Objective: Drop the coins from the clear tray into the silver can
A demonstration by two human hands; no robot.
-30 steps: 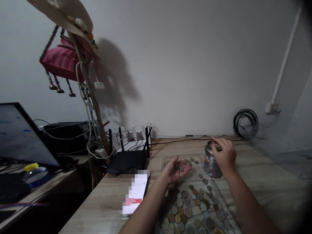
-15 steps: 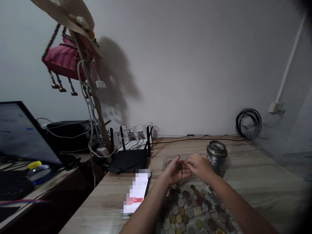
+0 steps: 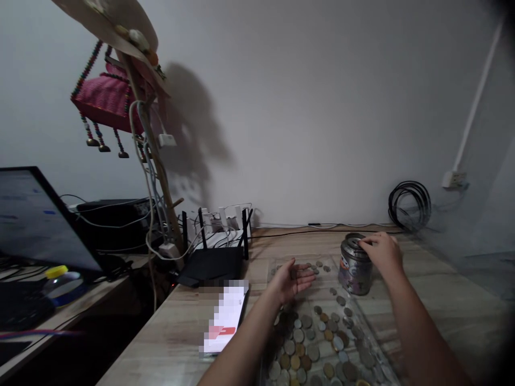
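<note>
My left hand [image 3: 290, 281] is held palm up over the far end of a spread of coins [image 3: 317, 343], its fingers loosely open, with what look like a few small coins resting in the palm. My right hand [image 3: 381, 252] is at the top of a metal tin can [image 3: 354, 266] with a slotted lid, fingers pinched together at the lid; whatever they hold is too small to make out. The can stands upright on the wooden table [image 3: 442, 305], just right of the coins. The coins lie on a clear plastic sheet.
A phone [image 3: 225, 319] lies on the table left of the coins. Behind it sit a black router [image 3: 211, 262] and a power strip with plugs. A coiled black cable [image 3: 409, 202] hangs at the far right wall. A monitor [image 3: 36, 220] and a bottle [image 3: 64, 284] are at left.
My right hand went from the can to my left palm half a second ago, and is now back at the can's lid. My left hand has stayed in place.
</note>
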